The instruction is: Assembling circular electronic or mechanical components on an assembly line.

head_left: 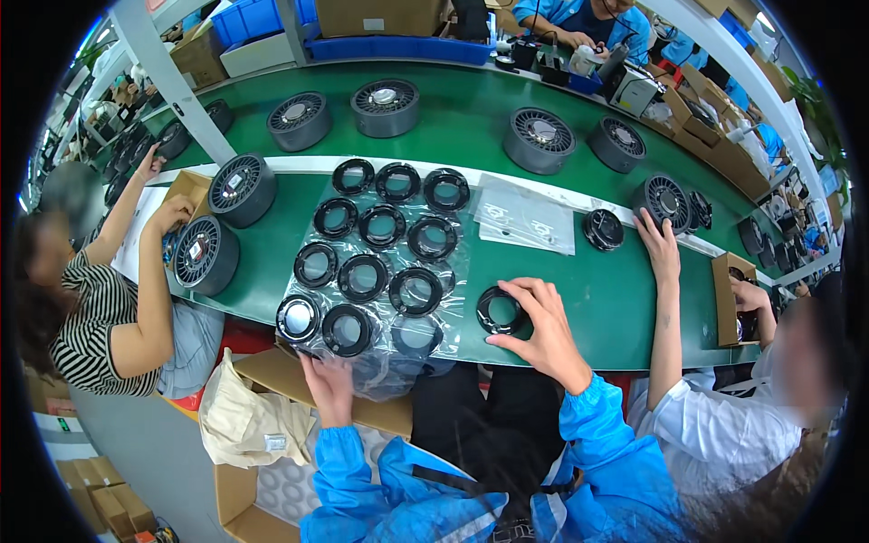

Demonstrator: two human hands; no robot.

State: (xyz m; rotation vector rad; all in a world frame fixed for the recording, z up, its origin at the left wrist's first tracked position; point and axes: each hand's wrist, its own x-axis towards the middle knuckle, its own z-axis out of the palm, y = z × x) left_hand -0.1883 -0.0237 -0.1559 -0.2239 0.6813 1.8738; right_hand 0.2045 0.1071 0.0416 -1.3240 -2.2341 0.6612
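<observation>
My right hand [543, 335] has thumb and fingers around the rim of a black ring-shaped part [485, 323] on the green table. To its left, rows of similar black rings [364, 277] sit on a clear plastic sheet [466, 262]. My left hand [329, 387] is at the table's front edge, touching the overhanging plastic below the nearest rings. Its fingertips are partly hidden. Just above it, a ring with a bright, light centre [298, 319] lies at the sheet's lower left corner.
Clear plastic bags [529, 222] and a round black part [603, 230] lie farther back. A co-worker's hand [659, 237] touches a grey finned wheel [667, 201] on the right. Another person [122, 317] works on the left. A cardboard box [262, 484] and beige cloth [249, 416] are below the table.
</observation>
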